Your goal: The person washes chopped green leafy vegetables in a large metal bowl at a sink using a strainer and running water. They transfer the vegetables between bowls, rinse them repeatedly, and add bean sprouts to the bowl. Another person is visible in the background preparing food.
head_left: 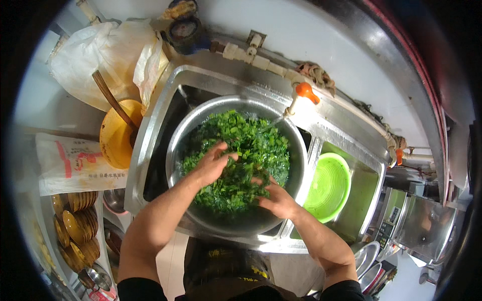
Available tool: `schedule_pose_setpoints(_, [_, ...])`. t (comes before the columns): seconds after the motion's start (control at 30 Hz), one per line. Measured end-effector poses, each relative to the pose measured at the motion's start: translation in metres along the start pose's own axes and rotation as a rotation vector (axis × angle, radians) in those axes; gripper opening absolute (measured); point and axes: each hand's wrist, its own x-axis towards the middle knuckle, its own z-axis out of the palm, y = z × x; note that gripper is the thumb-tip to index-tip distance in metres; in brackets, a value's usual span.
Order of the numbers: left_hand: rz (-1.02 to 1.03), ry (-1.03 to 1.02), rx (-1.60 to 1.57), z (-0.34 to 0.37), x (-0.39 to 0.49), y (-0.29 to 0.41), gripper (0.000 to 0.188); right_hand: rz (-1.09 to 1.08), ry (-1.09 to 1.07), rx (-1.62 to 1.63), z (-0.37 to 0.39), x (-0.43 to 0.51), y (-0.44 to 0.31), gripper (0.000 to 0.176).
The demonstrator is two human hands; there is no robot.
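A large round stainless steel basin point(236, 98) sits over the left bowl of a metal double sink. Chopped leafy greens point(235, 128) float in the water inside it. My left hand point(214, 165) is above the greens at the left of the middle, its fingers apart and some leaves at the fingertips. Lower right, my right hand point(276, 197) has its fingers curled among a dark, blurred clump of greens, which partly hides them. Water runs into the basin from a tap with an orange handle point(307, 92).
A green plastic strainer basket point(331, 184) stands in the right sink bowl point(367, 192). At left are a yellow plastic scoop or bowl point(113, 139) with a wooden handle point(109, 92) in it, a printed sack point(81, 161) and stacked brown bowls point(75, 225). Pipes point(269, 66) run along the wall.
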Motion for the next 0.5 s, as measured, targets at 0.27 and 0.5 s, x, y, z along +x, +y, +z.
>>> schedule_pose_setpoints(0.27, [-0.238,0.242,0.391,-0.039,0.090,-0.082,0.082,0.894,0.753,1.001,0.055,0.016,0.130,0.065])
schedule_pose_setpoints(0.5, [-0.374,-0.166,-0.012,-0.006,0.118,-0.108,0.053,0.656,0.313,1.218,0.061,0.086,0.117,0.066])
